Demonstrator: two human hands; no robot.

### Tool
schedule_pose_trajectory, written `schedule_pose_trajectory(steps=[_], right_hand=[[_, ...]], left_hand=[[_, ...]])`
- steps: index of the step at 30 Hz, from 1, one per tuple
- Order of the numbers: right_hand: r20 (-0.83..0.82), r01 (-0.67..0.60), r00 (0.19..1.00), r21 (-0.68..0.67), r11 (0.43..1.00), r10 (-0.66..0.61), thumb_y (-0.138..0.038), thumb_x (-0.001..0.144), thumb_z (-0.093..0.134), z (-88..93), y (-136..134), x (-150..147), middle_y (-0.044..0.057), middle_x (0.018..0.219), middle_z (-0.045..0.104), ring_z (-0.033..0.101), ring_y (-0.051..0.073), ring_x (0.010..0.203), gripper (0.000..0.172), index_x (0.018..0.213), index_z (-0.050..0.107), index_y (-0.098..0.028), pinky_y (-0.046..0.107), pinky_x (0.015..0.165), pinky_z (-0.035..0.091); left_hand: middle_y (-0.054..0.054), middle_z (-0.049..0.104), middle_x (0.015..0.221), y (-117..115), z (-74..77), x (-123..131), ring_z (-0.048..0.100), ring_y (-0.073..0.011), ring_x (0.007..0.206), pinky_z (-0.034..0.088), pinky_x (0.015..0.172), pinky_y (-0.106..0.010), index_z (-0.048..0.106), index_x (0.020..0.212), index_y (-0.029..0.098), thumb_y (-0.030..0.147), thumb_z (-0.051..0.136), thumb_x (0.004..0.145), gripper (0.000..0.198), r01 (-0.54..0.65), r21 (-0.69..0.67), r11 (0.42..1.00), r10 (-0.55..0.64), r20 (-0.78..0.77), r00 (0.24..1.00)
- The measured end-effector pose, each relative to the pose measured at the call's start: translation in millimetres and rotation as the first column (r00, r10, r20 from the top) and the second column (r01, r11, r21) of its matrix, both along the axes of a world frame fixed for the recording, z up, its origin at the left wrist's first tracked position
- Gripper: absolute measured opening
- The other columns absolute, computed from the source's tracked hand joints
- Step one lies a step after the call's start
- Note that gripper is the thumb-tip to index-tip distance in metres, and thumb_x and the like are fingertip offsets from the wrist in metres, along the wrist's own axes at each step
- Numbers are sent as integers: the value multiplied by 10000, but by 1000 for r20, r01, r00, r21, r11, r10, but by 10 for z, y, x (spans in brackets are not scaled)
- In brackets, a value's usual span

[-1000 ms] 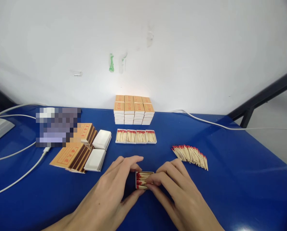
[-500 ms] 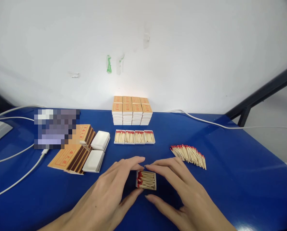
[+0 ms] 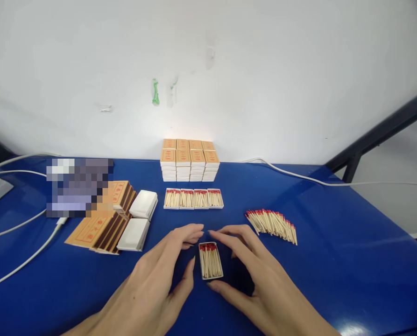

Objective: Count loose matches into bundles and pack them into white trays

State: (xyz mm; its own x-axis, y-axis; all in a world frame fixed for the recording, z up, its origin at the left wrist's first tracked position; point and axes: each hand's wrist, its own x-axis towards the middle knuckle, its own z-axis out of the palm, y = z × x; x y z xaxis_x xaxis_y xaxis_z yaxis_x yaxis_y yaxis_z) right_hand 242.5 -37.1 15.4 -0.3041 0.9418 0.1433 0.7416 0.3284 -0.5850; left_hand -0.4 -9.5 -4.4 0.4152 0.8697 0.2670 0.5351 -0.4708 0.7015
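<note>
Left hand [image 3: 155, 270] curved inward, right hand [image 3: 264, 268] facing it, both loosely cupped

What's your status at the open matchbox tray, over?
Left hand open, just off the tray. Right hand open, thumb at tray's near edge, contact unclear. Tray holds matches, red heads at far end. Loose matches off right.

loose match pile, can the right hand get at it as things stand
Probably yes: the loose match pile lies uncovered just beyond the right hand, nothing seems to stand between them, and that hand looks spread beside the filled tray, not clamped.
</note>
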Motion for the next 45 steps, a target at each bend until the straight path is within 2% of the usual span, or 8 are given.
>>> schedule_pose_trajectory(steps=[5, 11, 18, 24, 27, 32, 37, 45], right_hand=[[-74, -7, 997, -75, 997, 2, -346, 972, 807, 66, 72, 9, 22, 1381, 656, 700, 196, 1220, 468, 1406, 633, -370, 358, 1031, 635], [-67, -3, 998, -160, 987, -8, -302, 964, 803, 80, 89, -26, 60, 1446, 615, 670, 222, 1287, 537, 1465, 611, -331, 399, 1082, 615], [-92, -14, 996, -165, 986, -1, -238, 969, 796, 122, 120, -30, 54, 1426, 630, 681, 205, 1257, 534, 1468, 625, -323, 369, 1052, 625], [-83, -14, 997, -154, 988, 1, -300, 1009, 764, 161, 120, 66, 19, 1435, 649, 671, 193, 1277, 507, 1486, 612, -379, 369, 1085, 601], [-52, 67, 996, -58, 996, -70, -436, 1014, 760, 256, 261, 256, 20, 1428, 663, 671, 225, 1260, 479, 1475, 630, -419, 440, 1090, 591], [-20, 111, 994, 62, 992, -110, -526, 980, 770, 398, 736, 627, 63, 1327, 717, 682, 269, 1202, 497, 1438, 683, -352, 502, 1034, 589], [25, 71, 997, -42, 997, -70, -546, 953, 771, 369, 1088, 773, 52, 1416, 722, 659, 287, 1293, 494, 1402, 701, -353, 575, 1096, 523], [0, 49, 999, -116, 992, -49, -528, 926, 785, 287, 1164, 735, 49, 1443, 709, 629, 304, 1360, 531, 1422, 687, -364, 654, 1175, 434]], left_hand=[[23, 746, 1386, -3, 15, 8, 771, -181, 1250, 647, 1084, -362, 456, 1560, 440, 301, 589, 1094, 505, -20, 9, 1000, 20, -2, 1000], [9, 723, 1400, 8, 70, 9, 762, -188, 1245, 652, 1062, -343, 482, 1527, 402, 263, 570, 1096, 461, 18, 32, 999, -18, -4, 1000], [-37, 650, 1491, 37, 158, 35, 728, -175, 1280, 624, 1071, -299, 548, 1472, 346, 172, 498, 1113, 402, 131, 39, 991, -130, -34, 991], [-48, 655, 1464, 21, 161, 35, 733, -167, 1260, 621, 1077, -301, 535, 1478, 333, 170, 507, 1110, 404, 112, 62, 992, -109, -47, 993], [-44, 657, 1448, 15, 167, 32, 738, -164, 1252, 624, 1074, -296, 525, 1475, 333, 193, 509, 1113, 388, 103, 65, 993, -99, -56, 993], [-20, 676, 1404, 23, 161, 24, 756, -144, 1216, 632, 1034, -248, 536, 1431, 346, 205, 510, 1110, 351, 93, 91, 991, -87, -69, 994], [-23, 699, 1386, 36, 159, 18, 766, -155, 1217, 639, 1048, -270, 532, 1407, 338, 209, 519, 1100, 333, 91, 124, 988, -84, -62, 995], [-6, 778, 1257, 29, 91, 26, 815, -195, 1138, 695, 973, -334, 471, 1492, 358, 251, 569, 1086, 431, 35, 107, 994, -33, -21, 999]])
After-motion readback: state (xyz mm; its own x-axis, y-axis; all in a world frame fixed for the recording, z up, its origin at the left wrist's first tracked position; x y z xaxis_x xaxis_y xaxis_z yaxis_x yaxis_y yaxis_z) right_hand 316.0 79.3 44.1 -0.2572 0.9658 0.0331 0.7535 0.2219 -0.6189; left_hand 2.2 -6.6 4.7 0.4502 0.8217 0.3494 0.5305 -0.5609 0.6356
